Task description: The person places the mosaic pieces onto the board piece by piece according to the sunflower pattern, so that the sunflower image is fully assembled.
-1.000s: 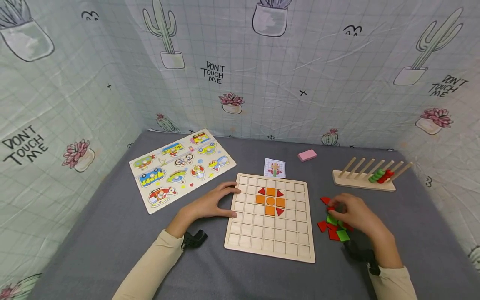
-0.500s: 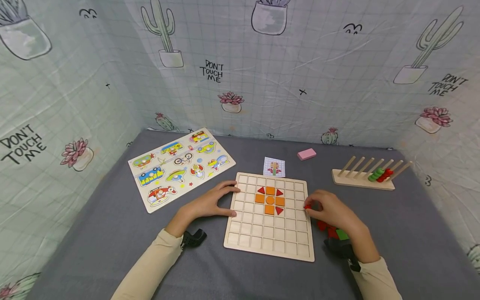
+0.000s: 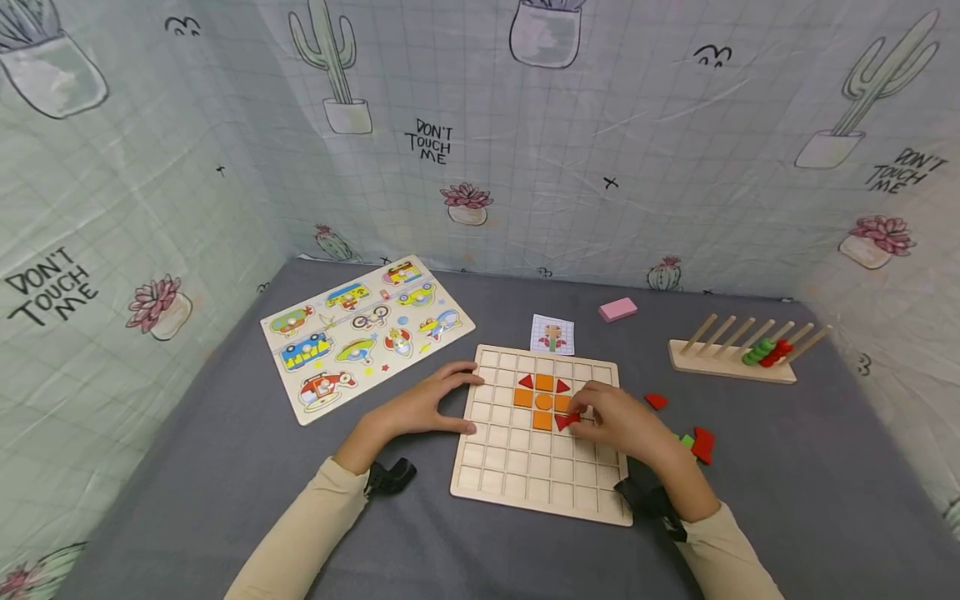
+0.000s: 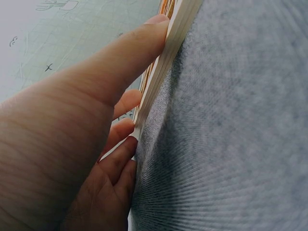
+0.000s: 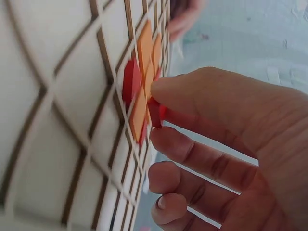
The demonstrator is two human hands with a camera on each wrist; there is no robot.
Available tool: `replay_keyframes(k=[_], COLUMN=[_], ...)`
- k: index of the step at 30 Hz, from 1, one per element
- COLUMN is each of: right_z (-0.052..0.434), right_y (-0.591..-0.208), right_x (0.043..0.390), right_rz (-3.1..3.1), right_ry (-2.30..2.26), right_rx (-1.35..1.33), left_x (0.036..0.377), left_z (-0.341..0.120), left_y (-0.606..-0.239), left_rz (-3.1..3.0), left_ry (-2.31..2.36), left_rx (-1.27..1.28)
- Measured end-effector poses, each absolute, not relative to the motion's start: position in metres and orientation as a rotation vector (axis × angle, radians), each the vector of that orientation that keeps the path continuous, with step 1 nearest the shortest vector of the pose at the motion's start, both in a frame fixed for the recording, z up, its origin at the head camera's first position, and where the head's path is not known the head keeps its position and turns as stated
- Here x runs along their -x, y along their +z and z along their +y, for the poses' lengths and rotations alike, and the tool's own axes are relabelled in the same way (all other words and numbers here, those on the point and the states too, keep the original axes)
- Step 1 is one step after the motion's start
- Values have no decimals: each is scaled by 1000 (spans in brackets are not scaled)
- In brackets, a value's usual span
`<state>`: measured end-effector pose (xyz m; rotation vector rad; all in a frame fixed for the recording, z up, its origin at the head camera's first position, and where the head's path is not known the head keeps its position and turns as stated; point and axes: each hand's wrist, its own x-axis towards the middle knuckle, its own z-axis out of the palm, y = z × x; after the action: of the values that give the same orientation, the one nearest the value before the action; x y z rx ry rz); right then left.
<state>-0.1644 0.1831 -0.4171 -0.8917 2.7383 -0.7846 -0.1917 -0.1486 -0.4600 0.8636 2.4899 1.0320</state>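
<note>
A wooden grid board lies on the grey cloth. Orange tiles form a cross around an orange disc, with red triangular tiles at its corners. My left hand rests along the board's left edge, thumb and fingers spread; in the left wrist view the thumb touches the board's side. Over the board, my right hand pinches a small red tile between thumb and index finger, close beside the lower right red triangle. The fingers partly hide its shape.
Loose red tiles and a green tile lie right of the board, partly behind the right wrist. A pattern card and pink block lie behind it. A vehicle puzzle is at left, a peg rack at right.
My right hand has moved left from the loose pile, over the board's right edge to the tile cross, bringing a red tile. The left hand has stayed at the board's edge.
</note>
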Motion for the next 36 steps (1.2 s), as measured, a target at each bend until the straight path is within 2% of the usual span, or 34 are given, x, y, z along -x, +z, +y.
replay_keyframes(k=[8,18,28,36], right_z=[155,130,122,125], right_y=[-422,-425,-426,-426], right_x=[167,168,170,170], right_rz=[2719,2719,2723,2683], right_ry=[-742,-715,-683,-741], right_rx=[1009,992,911,997], left_x=[192,193,193,193], left_z=[-149,-150,-148,-148], left_y=[-461,-461,-462,-462], left_rz=[2492,2489,2484,2488], left_ry=[1029,1036,1039,1025], left_rx=[-857,-843,-842,-846])
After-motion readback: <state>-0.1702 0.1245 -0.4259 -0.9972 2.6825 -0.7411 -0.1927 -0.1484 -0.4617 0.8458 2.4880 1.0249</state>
